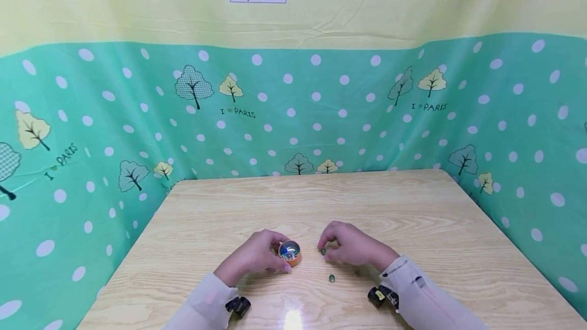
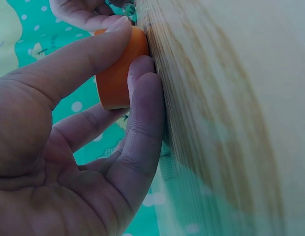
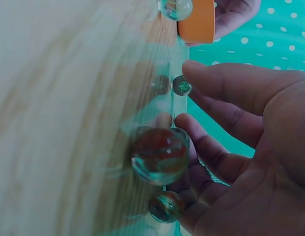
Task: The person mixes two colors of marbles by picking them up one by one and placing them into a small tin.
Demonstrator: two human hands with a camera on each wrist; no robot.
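Note:
My left hand (image 1: 263, 251) grips a small round orange cup (image 1: 297, 259) from its left side, thumb and fingers on its wall; glassy blue and clear marbles show inside. Just right of the cup, my right hand (image 1: 350, 246) pinches a small green marble (image 1: 323, 252) between thumb and index finger, low over the table. In the right wrist view this marble (image 3: 182, 85) sits right at the thumb tip. Another green marble (image 1: 332, 278) lies nearer the person, and a darker marble (image 1: 357, 272) lies beneath the right wrist.
Pale wood-grain table (image 1: 220, 202) spreads under both hands. A green dotted curtain (image 1: 316, 111) surrounds its back and sides. Close to the right wrist camera, a reddish marble (image 3: 160, 156) and a brownish marble (image 3: 166, 206) lie on the tabletop.

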